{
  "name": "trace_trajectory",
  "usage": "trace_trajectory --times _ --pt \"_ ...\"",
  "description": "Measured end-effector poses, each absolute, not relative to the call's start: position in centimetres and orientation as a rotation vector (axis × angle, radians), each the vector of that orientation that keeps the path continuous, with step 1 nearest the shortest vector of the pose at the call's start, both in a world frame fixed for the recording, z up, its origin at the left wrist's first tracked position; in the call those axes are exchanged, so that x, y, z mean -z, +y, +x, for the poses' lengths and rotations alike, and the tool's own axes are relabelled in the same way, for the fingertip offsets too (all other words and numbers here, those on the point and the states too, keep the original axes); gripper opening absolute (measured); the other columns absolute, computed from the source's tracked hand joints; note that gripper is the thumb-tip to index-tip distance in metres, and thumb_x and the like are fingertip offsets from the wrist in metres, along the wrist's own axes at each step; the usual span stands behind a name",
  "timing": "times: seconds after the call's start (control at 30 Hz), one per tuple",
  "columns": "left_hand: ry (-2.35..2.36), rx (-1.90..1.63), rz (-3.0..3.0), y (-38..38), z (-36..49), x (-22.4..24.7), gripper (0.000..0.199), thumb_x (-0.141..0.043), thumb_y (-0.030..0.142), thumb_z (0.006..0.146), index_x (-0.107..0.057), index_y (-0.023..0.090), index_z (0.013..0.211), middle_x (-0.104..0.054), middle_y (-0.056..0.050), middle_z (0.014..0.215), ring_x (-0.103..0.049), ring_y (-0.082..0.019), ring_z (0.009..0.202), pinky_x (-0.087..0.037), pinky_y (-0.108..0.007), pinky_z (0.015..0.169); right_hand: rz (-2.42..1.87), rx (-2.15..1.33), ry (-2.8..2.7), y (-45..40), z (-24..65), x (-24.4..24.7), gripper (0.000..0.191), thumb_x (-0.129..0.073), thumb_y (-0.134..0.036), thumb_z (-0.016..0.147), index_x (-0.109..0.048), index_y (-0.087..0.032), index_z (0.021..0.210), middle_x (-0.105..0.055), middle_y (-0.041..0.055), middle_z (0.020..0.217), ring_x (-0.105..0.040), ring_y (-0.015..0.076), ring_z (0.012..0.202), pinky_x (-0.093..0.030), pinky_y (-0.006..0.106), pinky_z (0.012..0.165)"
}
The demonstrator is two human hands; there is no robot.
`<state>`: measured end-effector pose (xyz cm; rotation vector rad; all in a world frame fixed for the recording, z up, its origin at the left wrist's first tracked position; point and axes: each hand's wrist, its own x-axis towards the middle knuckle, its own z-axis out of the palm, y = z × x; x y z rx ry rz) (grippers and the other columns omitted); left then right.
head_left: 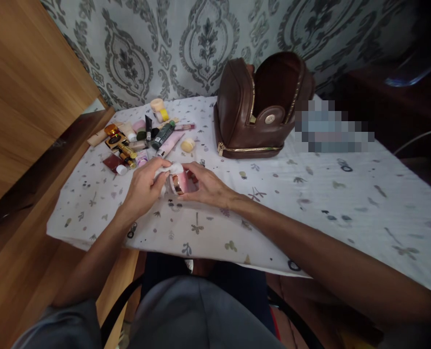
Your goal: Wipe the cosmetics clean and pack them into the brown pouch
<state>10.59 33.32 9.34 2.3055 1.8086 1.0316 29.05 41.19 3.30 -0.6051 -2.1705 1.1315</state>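
Over the near part of the table, my two hands meet at a small pink jar with a shiny copper-coloured band. My right hand has its fingers wrapped around the jar's right side. Pinched in my left hand is a white wipe, pressed against the top edge of the jar. Part of the jar is covered by the wipe and my fingers. Just beyond my hands lie a pale pink tube and a small round cream-yellow container.
Several cosmetics, among them a dark green bottle and a brown-red flat case, crowd the table's left side. An unzipped brown leather bag stands at the back. A blurred-out patch is right of it. Patterned white cloth covers the table.
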Motion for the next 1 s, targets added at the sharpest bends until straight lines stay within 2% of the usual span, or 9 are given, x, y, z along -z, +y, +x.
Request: trace_trajectory --times 0.17,0.27,0.43,0.57,0.7,0.83,1.0 --pt "1.771 -1.077 2.306 33.7 10.7 -9.1 0.027 -0.050 0.021 0.091 -0.066 0.020 0.112 -0.072 -0.005 0.110 -0.065 -0.023 0.102 -0.049 -0.034 0.090 -0.626 -1.137 -2.192 41.1 29.2 -3.4 0.084 -0.081 -0.051 0.070 -0.045 -0.023 0.141 -0.058 0.0117 0.124 -0.057 0.0287 0.112 -0.049 0.049 0.096" --pt "1.750 -1.111 2.310 33.7 10.7 -9.0 0.025 -0.049 0.021 0.092 -0.070 0.020 0.106 -0.072 -0.005 0.102 -0.066 -0.022 0.097 -0.050 -0.035 0.087 -0.623 -1.155 -2.182 40.9 29.3 -3.6 0.090 -0.079 -0.052 0.072 -0.038 -0.025 0.147 -0.060 0.0109 0.124 -0.058 0.0284 0.112 -0.048 0.048 0.096" --pt "1.695 -1.174 2.333 33.4 11.0 -8.9 0.025 -0.049 0.020 0.093 -0.072 0.022 0.103 -0.072 -0.005 0.100 -0.065 -0.020 0.097 -0.051 -0.035 0.087 -0.609 -1.171 -2.144 40.8 29.3 -3.7 0.078 -0.074 -0.053 0.078 -0.043 -0.026 0.144 -0.064 0.0091 0.116 -0.059 0.0277 0.110 -0.048 0.048 0.096" --pt "1.676 -1.196 2.339 33.4 11.1 -8.8 0.026 -0.050 0.017 0.093 -0.073 0.022 0.104 -0.071 -0.005 0.100 -0.065 -0.020 0.097 -0.050 -0.034 0.088 -0.618 -1.157 -2.138 41.0 29.1 -3.5 0.079 -0.072 -0.055 0.079 -0.042 -0.024 0.145 -0.063 0.0106 0.120 -0.058 0.0286 0.112 -0.048 0.049 0.097" --pt "1.674 -1.223 2.328 33.5 11.0 -8.6 0.025 -0.052 0.017 0.092 -0.073 0.022 0.104 -0.071 -0.005 0.101 -0.065 -0.020 0.097 -0.051 -0.035 0.088 -0.599 -1.123 -2.169 41.4 29.1 -2.9 0.091 -0.082 -0.044 0.070 -0.039 -0.025 0.148 -0.054 0.0131 0.133 -0.055 0.0299 0.116 -0.048 0.051 0.098" --pt "1.688 -1.236 2.305 33.6 11.0 -8.5 0.025 -0.052 0.018 0.093 -0.073 0.023 0.105 -0.072 -0.004 0.101 -0.065 -0.020 0.097 -0.051 -0.035 0.088 -0.560 -1.118 -2.166 41.6 29.2 -2.5 0.084 -0.076 -0.029 0.075 -0.037 -0.026 0.149 -0.051 0.0123 0.138 -0.056 0.0278 0.117 -0.049 0.050 0.099" --pt "1.700 -1.241 2.303 33.6 10.8 -8.4 0.024 -0.052 0.019 0.093 -0.073 0.022 0.105 -0.071 -0.004 0.100 -0.065 -0.019 0.097 -0.051 -0.035 0.089 -0.585 -1.086 -2.153 41.4 29.0 -2.7 0.081 -0.080 -0.028 0.071 -0.043 -0.025 0.144 -0.053 0.0108 0.136 -0.055 0.0277 0.119 -0.047 0.048 0.102"
